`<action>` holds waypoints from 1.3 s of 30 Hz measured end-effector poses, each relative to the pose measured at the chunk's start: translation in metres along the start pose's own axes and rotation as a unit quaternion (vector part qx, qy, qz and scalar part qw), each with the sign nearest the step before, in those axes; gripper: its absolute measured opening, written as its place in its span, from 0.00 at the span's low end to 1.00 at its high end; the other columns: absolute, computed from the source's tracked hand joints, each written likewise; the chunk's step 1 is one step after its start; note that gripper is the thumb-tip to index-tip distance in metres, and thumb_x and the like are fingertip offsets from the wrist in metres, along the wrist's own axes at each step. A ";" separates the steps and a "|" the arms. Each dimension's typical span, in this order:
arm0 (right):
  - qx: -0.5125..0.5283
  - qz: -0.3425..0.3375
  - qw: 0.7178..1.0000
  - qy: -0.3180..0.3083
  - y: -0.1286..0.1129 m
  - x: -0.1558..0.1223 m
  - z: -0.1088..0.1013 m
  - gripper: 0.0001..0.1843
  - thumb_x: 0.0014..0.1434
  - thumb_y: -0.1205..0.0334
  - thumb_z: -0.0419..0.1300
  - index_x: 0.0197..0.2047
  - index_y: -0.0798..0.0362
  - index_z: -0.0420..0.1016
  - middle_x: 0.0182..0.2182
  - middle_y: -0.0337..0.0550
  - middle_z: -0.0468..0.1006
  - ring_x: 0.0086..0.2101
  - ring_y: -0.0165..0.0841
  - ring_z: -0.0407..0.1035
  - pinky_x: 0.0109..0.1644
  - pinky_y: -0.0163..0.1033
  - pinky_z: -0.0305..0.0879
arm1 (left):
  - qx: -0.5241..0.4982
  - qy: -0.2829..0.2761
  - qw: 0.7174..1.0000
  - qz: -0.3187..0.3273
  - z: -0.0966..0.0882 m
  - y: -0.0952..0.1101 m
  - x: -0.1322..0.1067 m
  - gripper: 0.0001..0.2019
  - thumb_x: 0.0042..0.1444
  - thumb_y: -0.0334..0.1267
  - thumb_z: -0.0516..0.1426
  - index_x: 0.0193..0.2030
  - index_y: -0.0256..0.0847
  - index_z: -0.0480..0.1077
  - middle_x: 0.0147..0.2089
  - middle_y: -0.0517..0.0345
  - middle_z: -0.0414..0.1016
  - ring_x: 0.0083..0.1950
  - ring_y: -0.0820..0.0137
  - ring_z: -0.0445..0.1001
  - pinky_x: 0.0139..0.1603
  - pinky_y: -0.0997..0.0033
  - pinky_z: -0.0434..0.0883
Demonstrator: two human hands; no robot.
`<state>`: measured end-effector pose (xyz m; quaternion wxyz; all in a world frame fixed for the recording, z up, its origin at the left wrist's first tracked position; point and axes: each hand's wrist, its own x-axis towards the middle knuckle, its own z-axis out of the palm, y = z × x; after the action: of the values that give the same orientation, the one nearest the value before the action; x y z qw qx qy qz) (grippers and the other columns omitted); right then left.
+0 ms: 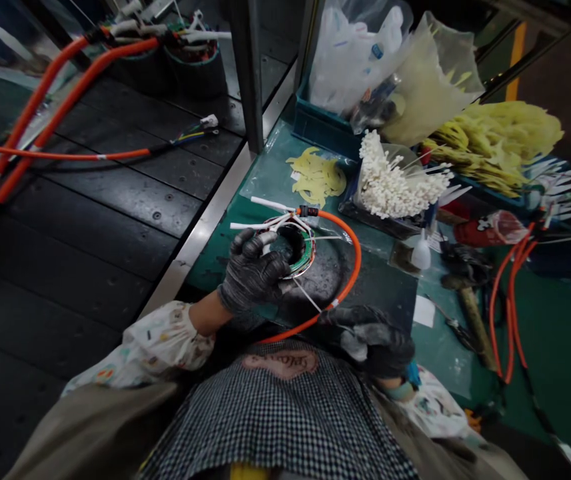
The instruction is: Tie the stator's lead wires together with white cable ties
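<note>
My left hand, in a dark grey glove, is closed around the side of a ring-shaped motor stator with a green inner rim. White sleeved leads stick out of its far side. From a black sleeve there, an orange cable loops round to the right and back toward my lap. A thin white cable tie runs from the stator's near edge to my right hand, also gloved. Its fingers are closed at the tie's end, which they partly hide.
White cable ties fill a box at the back right, near yellow insulating pieces and a heap of yellow sheets. A hammer and orange cables lie right. A metal post stands beside the roller conveyor.
</note>
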<state>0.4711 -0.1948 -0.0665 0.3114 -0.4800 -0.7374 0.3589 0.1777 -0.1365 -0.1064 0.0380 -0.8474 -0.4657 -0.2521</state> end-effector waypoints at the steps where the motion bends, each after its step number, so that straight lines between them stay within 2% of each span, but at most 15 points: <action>1: 0.017 -0.011 1.000 -0.022 0.001 0.005 0.003 0.15 0.73 0.43 0.60 0.47 0.32 0.90 0.36 0.42 0.90 0.32 0.44 0.85 0.33 0.50 0.86 | 0.001 -0.001 1.000 0.006 0.000 -0.001 0.000 0.08 0.66 0.51 0.67 0.48 0.55 0.79 0.46 0.62 0.87 0.74 0.56 0.74 0.83 0.45 0.61; 4: 0.028 -0.030 0.998 -0.053 0.002 0.035 0.017 0.13 0.73 0.45 0.66 0.51 0.36 0.90 0.43 0.44 0.92 0.38 0.45 0.86 0.40 0.50 0.86 | 0.002 0.045 0.999 0.027 -0.004 -0.002 0.003 0.10 0.69 0.52 0.65 0.47 0.52 0.81 0.51 0.59 0.88 0.72 0.57 0.76 0.78 0.48 0.71; 6: -0.019 -0.025 0.999 -0.011 0.003 0.059 0.025 0.14 0.71 0.42 0.69 0.49 0.40 0.90 0.44 0.47 0.91 0.39 0.46 0.85 0.43 0.51 0.85 | -0.012 0.058 0.998 0.019 -0.008 -0.001 0.006 0.12 0.72 0.52 0.62 0.47 0.49 0.82 0.55 0.59 0.88 0.72 0.58 0.77 0.76 0.50 0.74; 9: -0.110 -0.016 0.993 0.049 0.001 0.090 0.029 0.18 0.70 0.40 0.69 0.52 0.43 0.90 0.40 0.50 0.90 0.36 0.45 0.83 0.42 0.49 0.81 | -0.037 0.036 0.999 0.002 -0.012 0.000 0.007 0.15 0.74 0.53 0.58 0.48 0.50 0.83 0.55 0.65 0.89 0.74 0.59 0.77 0.77 0.52 0.75; 12: -0.170 -0.028 0.985 0.021 -0.004 0.112 0.031 0.19 0.73 0.43 0.66 0.57 0.43 0.90 0.36 0.49 0.89 0.34 0.44 0.81 0.38 0.47 0.77 | -0.059 0.013 0.998 0.014 -0.011 -0.004 0.008 0.12 0.73 0.51 0.60 0.48 0.52 0.85 0.52 0.63 0.90 0.74 0.57 0.77 0.74 0.48 0.78; 14: -0.151 -0.053 0.987 -0.018 -0.007 0.122 0.032 0.17 0.72 0.45 0.65 0.52 0.44 0.91 0.35 0.48 0.89 0.34 0.44 0.81 0.40 0.47 0.77 | -0.075 0.000 0.997 0.018 -0.010 -0.008 0.008 0.10 0.71 0.50 0.63 0.49 0.52 0.85 0.50 0.58 0.90 0.73 0.54 0.78 0.72 0.44 0.79; 16: -0.081 -0.056 0.995 -0.012 -0.009 0.129 0.033 0.15 0.72 0.48 0.64 0.45 0.46 0.90 0.35 0.46 0.89 0.35 0.43 0.82 0.43 0.48 0.79 | -0.086 -0.001 0.996 0.018 -0.009 -0.009 0.009 0.10 0.70 0.50 0.65 0.50 0.52 0.86 0.50 0.55 0.90 0.72 0.52 0.78 0.71 0.42 0.78; 19: 0.039 -0.018 0.999 0.007 -0.009 0.135 0.028 0.16 0.73 0.49 0.63 0.45 0.46 0.90 0.38 0.44 0.90 0.38 0.41 0.83 0.48 0.49 0.82 | -0.097 0.038 0.994 0.036 -0.006 -0.008 0.010 0.11 0.70 0.48 0.65 0.54 0.53 0.85 0.51 0.55 0.89 0.72 0.53 0.77 0.72 0.44 0.77; 21: 0.106 -0.009 0.993 -0.052 -0.009 0.137 0.020 0.17 0.76 0.48 0.61 0.49 0.45 0.91 0.42 0.43 0.91 0.41 0.40 0.84 0.52 0.49 0.83 | -0.100 0.081 0.991 0.047 -0.004 -0.007 0.011 0.13 0.71 0.47 0.65 0.58 0.51 0.84 0.52 0.54 0.88 0.71 0.52 0.77 0.70 0.45 0.77; 23: 0.141 -0.018 0.982 -0.127 -0.009 0.137 0.012 0.15 0.75 0.48 0.64 0.50 0.45 0.91 0.43 0.42 0.91 0.43 0.40 0.85 0.53 0.48 0.84 | -0.100 0.123 0.986 0.059 -0.002 -0.007 0.012 0.14 0.71 0.48 0.65 0.59 0.49 0.83 0.53 0.52 0.88 0.68 0.51 0.79 0.66 0.46 0.79; 24: 0.144 -0.024 0.979 -0.142 -0.009 0.137 0.010 0.13 0.73 0.50 0.67 0.50 0.46 0.91 0.43 0.42 0.91 0.43 0.39 0.86 0.53 0.47 0.84 | -0.101 0.134 0.984 0.062 0.000 -0.008 0.012 0.15 0.70 0.49 0.65 0.58 0.48 0.83 0.53 0.51 0.88 0.67 0.50 0.79 0.63 0.46 0.80; 26: 0.133 -0.037 0.983 -0.122 -0.008 0.136 0.008 0.10 0.69 0.54 0.71 0.48 0.47 0.90 0.43 0.42 0.92 0.43 0.39 0.86 0.53 0.46 0.84 | -0.105 0.139 0.983 0.065 0.001 -0.009 0.014 0.15 0.70 0.51 0.64 0.56 0.48 0.83 0.52 0.49 0.87 0.66 0.49 0.80 0.60 0.45 0.81; 30: 0.113 -0.047 0.992 -0.040 -0.002 0.133 0.016 0.07 0.66 0.58 0.71 0.46 0.47 0.90 0.42 0.41 0.92 0.41 0.37 0.86 0.49 0.44 0.83 | -0.106 0.149 0.980 0.076 -0.001 -0.009 0.017 0.11 0.70 0.50 0.65 0.49 0.47 0.83 0.49 0.51 0.87 0.63 0.49 0.82 0.57 0.45 0.83; 36: 0.105 -0.083 0.990 -0.047 0.003 0.131 0.020 0.06 0.70 0.59 0.71 0.47 0.47 0.90 0.41 0.41 0.92 0.40 0.36 0.86 0.49 0.43 0.85 | -0.078 0.146 0.984 0.067 -0.001 -0.009 0.018 0.13 0.70 0.53 0.64 0.50 0.49 0.84 0.50 0.49 0.87 0.61 0.51 0.83 0.55 0.48 0.83; 39: 0.085 -0.153 0.981 -0.085 0.009 0.124 0.017 0.08 0.74 0.57 0.68 0.49 0.48 0.89 0.42 0.43 0.91 0.41 0.36 0.85 0.51 0.44 0.86 | -0.063 0.137 0.987 0.060 0.000 -0.009 0.017 0.14 0.69 0.54 0.65 0.51 0.49 0.84 0.53 0.50 0.87 0.62 0.52 0.83 0.58 0.49 0.82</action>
<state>0.4193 -0.0809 -0.0694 0.3383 -0.3009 -0.7928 0.4081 0.1778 -0.1186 -0.1003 0.0634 -0.8318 -0.3881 -0.3918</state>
